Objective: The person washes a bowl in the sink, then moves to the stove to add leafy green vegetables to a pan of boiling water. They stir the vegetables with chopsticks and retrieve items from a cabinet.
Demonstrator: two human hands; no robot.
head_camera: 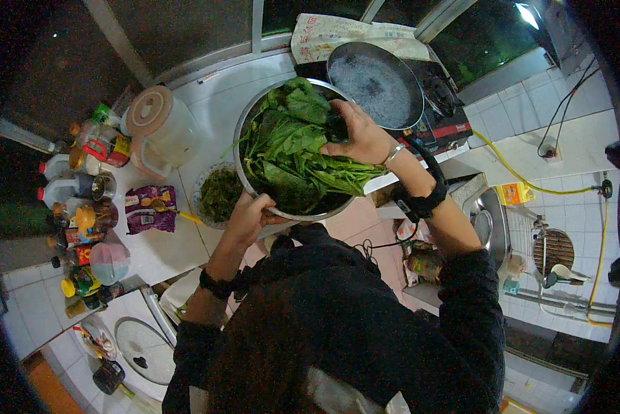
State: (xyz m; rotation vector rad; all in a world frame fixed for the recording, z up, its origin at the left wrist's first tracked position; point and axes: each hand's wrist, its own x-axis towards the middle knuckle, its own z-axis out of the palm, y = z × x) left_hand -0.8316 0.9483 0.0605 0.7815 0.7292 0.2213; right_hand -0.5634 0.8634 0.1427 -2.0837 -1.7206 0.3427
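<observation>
A round metal bowl [241, 176] is held up at the counter's front edge, tilted a little. Leafy greens [294, 150] with long stems fill much of it. My left hand [250, 217] grips the bowl's near-left rim. Over the right part of the greens is my right hand [364, 137], thumb and fingers spread and touching them; whether any leaves are pinched is unclear. Just beyond it, a wide dark pan [374, 85] of bubbling water stands on the stove [455, 132]. Left of the bowl, partly covered by it, is a patterned plate of chopped greens [219, 194].
On the left counter stand a lidded plastic pitcher [162, 129], a purple packet [149, 209] with a yellow-handled utensil [186, 215], and several bottles [64, 186]. A metal sink [499, 222] lies at the right. A yellow hose [527, 181] runs along the right wall. Below left is a glass lid [144, 344].
</observation>
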